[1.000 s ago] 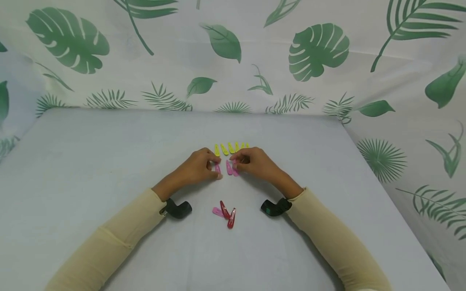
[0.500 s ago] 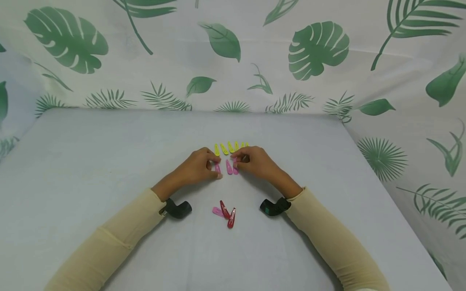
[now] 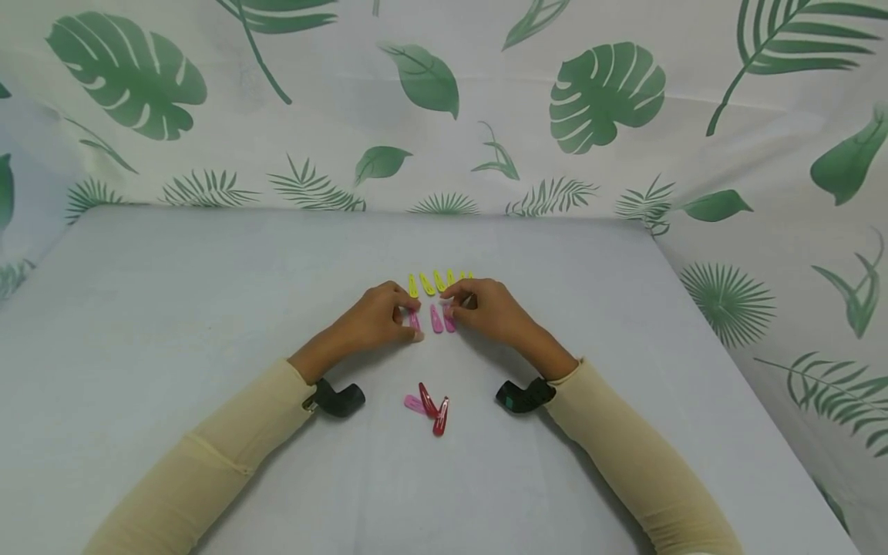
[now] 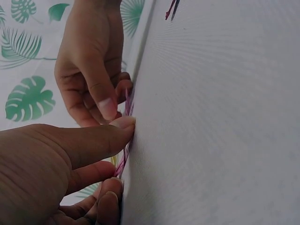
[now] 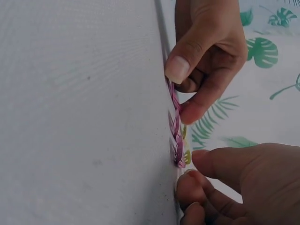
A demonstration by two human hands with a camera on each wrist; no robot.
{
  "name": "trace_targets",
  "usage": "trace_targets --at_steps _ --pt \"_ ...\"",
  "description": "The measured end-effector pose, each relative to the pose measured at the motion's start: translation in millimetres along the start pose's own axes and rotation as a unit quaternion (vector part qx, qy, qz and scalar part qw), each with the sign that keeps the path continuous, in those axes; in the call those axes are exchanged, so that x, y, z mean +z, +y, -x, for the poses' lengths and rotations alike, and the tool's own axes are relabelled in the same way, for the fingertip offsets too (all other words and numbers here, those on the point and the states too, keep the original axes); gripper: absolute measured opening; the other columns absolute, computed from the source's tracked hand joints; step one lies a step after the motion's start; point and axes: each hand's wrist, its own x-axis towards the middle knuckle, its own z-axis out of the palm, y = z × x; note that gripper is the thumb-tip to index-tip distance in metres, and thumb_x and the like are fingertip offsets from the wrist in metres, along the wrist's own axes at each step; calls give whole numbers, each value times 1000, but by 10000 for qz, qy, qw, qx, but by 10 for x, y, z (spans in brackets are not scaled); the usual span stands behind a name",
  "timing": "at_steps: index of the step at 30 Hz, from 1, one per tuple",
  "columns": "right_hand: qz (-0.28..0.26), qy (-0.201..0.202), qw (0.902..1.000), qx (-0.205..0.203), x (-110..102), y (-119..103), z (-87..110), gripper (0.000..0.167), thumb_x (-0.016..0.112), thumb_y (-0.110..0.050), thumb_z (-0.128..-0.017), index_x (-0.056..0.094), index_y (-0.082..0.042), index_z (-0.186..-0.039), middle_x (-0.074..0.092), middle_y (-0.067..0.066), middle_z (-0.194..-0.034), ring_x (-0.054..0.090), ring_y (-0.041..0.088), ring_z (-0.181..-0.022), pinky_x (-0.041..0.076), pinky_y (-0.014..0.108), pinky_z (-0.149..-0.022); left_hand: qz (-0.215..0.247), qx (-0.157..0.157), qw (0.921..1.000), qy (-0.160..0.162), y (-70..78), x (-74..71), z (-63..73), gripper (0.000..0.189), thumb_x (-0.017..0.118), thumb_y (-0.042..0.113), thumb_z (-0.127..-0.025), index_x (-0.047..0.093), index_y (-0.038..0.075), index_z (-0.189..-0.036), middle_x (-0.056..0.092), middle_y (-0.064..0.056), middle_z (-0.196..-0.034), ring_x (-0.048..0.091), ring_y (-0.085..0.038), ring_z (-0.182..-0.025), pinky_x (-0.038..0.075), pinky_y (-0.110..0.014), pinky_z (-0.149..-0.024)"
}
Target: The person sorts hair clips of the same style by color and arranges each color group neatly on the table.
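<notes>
My left hand (image 3: 375, 317) spans a pink snap hair clip (image 3: 415, 321) on the table, thumb at its near end and a fingertip at its far end. Beside it lies a second pink hair clip (image 3: 436, 319), then a third pink hair clip (image 3: 450, 321) partly covered by my right hand (image 3: 489, 310). In the right wrist view, the right thumb (image 5: 202, 160) stands a little apart from the pink clips (image 5: 178, 151), the other fingers bent low at the table. Just beyond both hands runs a row of several yellow hair clips (image 3: 427, 284), its right end partly hidden.
Nearer on the white table (image 3: 277, 493) lie two red hair clips (image 3: 441, 417), one overlapping a pink hair clip (image 3: 414, 403). Black wrist cameras (image 3: 341, 400) hang below both cuffs. A leaf-printed cloth (image 3: 277, 131) rises behind the table.
The third pink clip has shifted slightly right, apart from the middle one, and my right fingers have eased off it a little. The left hand has stayed in place.
</notes>
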Motion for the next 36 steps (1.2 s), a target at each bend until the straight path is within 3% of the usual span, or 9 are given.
trace_targets --at_steps 3,7,13,21,29,36 --pt "7 155 9996 -256 8 -15 18 19 67 -5 -90 71 -4 -109 64 4 -88 57 17 -72 47 30 -65 10 -35 10000 -5 -12 4 -1 46 79 18 -83 66 0 -123 53 -11 -109 52 -18 -84 45 -29 -71" --pt "-204 330 9941 -1014 13 -64 69 21 68 -1 -88 71 -3 -109 65 5 -88 58 17 -75 49 31 -67 10 54 10000 40 -17 -1 -2 46 80 18 -82 66 -1 -122 54 -12 -109 52 -18 -84 45 -29 -71" --pt "-715 55 9801 -1849 27 -143 154 19 69 1 -88 71 -1 -106 66 5 -87 58 15 -77 51 32 -69 9 247 9996 118 -20 3 -3 45 80 15 -81 67 -2 -120 56 -12 -108 53 -18 -83 45 -29 -71" --pt "-1003 -720 9726 -1970 81 -168 247 19 70 1 -87 73 -4 -105 68 0 -92 58 13 -77 51 30 -68 -45 290 9995 130 -25 3 3 44 79 9 -80 66 -4 -120 56 -12 -106 53 -17 -82 45 -28 -70" --pt "-842 -1731 9601 -2027 200 -249 403 21 74 -10 -88 72 -10 -109 67 -6 -103 58 8 -90 49 27 -81 -54 182 9998 95 -36 17 4 45 79 13 -82 66 -2 -122 55 -11 -108 52 -16 -80 44 -28 -69" --pt "-620 -2108 9477 -2314 263 -345 465 25 74 -11 -88 72 -8 -112 67 -3 -106 58 8 -95 47 25 -85 -63 142 9998 144 -34 16 -1 47 80 17 -82 66 -1 -123 55 -10 -109 52 -17 -80 44 -28 -68"
